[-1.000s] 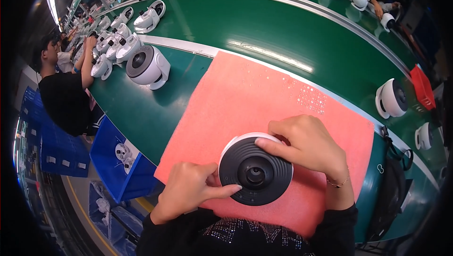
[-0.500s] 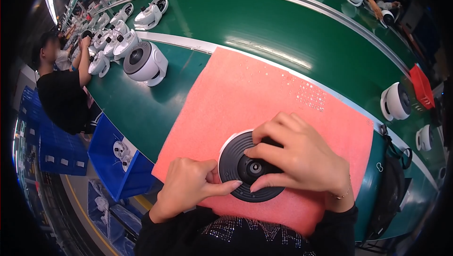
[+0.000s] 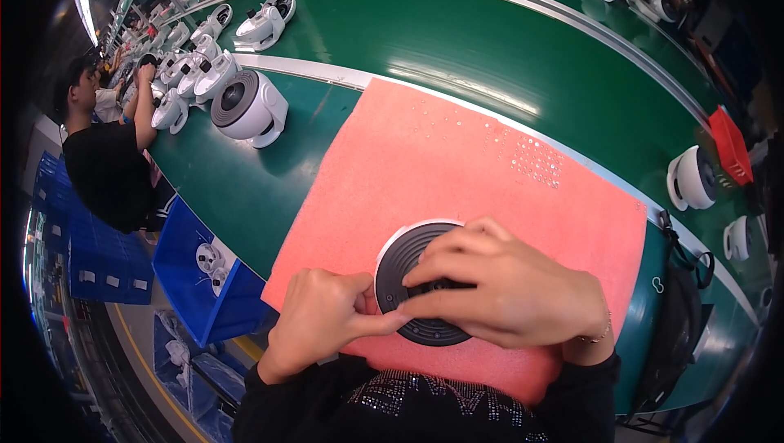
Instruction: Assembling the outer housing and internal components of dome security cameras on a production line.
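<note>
A round dark grey part with concentric ridges and a white rim (image 3: 394,262) lies on the pink foam mat (image 3: 367,173) in front of me. My left hand (image 3: 322,316) is closed on its left edge, thumb laid over the ridges and fingers curled at the rim. Above the centre and right side, my right hand (image 3: 510,292) bends over the part with its fingertips drawn together close to my left thumb. Whatever its fingers pinch is too small or hidden to make out. The hub in the middle is mostly covered by that hand.
Small clear dots (image 3: 535,161) sit in rows on the mat's far part. A white fan-like unit (image 3: 265,112) stands at left, with more units behind it near a co-worker (image 3: 110,149). At right are a black bag (image 3: 674,320), another white unit (image 3: 690,178) and a red bin (image 3: 729,145).
My right hand has moved left and its thumb has closed toward the fingers, covering the hub that showed before. My left hand stays at the rim.
</note>
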Action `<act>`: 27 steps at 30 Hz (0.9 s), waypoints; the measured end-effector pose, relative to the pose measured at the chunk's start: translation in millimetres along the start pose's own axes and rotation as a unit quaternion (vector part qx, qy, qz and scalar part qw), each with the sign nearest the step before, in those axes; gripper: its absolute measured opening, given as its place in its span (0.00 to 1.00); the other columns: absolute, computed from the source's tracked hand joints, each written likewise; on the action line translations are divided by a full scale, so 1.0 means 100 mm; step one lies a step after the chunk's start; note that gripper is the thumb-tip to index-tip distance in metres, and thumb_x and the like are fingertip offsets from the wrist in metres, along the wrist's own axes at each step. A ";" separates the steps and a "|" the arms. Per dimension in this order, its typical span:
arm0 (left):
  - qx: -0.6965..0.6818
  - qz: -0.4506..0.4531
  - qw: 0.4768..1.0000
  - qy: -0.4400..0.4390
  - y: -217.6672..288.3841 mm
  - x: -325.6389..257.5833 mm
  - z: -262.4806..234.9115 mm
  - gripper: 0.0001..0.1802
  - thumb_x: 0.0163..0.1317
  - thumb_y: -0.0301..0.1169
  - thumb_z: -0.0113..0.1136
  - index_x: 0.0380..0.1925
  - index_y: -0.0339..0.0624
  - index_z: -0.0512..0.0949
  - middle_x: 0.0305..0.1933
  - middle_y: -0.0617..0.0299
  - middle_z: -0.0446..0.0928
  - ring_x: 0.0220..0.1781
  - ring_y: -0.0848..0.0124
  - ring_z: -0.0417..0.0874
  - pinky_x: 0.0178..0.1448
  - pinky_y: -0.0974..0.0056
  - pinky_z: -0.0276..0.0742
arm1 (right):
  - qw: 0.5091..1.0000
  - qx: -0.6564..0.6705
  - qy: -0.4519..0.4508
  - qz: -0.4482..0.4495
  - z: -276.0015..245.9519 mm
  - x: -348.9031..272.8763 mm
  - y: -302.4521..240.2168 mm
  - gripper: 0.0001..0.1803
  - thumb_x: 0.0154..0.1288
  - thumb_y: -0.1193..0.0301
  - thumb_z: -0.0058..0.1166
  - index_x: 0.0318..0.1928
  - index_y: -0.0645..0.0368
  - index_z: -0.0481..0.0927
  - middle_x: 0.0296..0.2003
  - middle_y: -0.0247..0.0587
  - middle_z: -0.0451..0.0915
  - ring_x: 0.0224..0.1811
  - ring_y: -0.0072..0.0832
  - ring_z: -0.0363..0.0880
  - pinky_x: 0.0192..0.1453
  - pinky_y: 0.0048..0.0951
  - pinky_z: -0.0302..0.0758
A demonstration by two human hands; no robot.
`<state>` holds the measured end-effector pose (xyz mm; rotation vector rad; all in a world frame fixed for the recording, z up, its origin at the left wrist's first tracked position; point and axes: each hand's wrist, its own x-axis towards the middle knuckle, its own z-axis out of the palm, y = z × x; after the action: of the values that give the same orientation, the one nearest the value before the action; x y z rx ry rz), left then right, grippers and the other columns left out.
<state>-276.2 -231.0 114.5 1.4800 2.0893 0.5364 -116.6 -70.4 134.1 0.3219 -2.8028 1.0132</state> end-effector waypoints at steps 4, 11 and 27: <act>0.004 0.008 1.000 0.010 -0.04 0.02 0.03 0.25 0.42 0.51 0.67 0.13 0.37 0.76 0.09 0.60 0.72 0.12 0.67 0.75 0.19 0.66 0.70 | 0.999 0.029 0.026 -0.026 0.03 -0.01 0.06 0.15 0.55 0.69 0.54 0.45 0.53 0.76 0.46 0.38 0.71 0.51 0.32 0.69 0.53 0.37 0.62; -0.210 -0.027 0.968 -0.132 -0.41 0.00 0.45 0.24 0.53 0.47 0.57 0.30 0.32 0.78 0.23 0.53 0.77 0.32 0.63 0.81 0.39 0.63 0.74 | 0.935 0.223 -0.014 0.274 0.14 0.05 0.49 0.24 0.63 0.54 0.45 0.47 0.64 0.74 0.35 0.51 0.79 0.43 0.43 0.77 0.49 0.32 0.71; -0.229 0.176 0.951 0.113 -0.10 0.22 0.22 0.41 0.38 0.33 0.70 0.54 0.29 0.64 0.45 0.51 0.75 0.47 0.62 0.80 0.45 0.62 0.79 | 0.937 0.017 0.348 0.027 0.27 0.16 0.37 0.45 0.33 0.49 0.71 0.48 0.61 0.65 0.33 0.49 0.79 0.32 0.46 0.81 0.37 0.36 0.78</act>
<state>-276.1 -212.8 87.4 1.5597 1.6903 1.2858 -143.2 -62.4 93.6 -0.1042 -2.1584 0.9474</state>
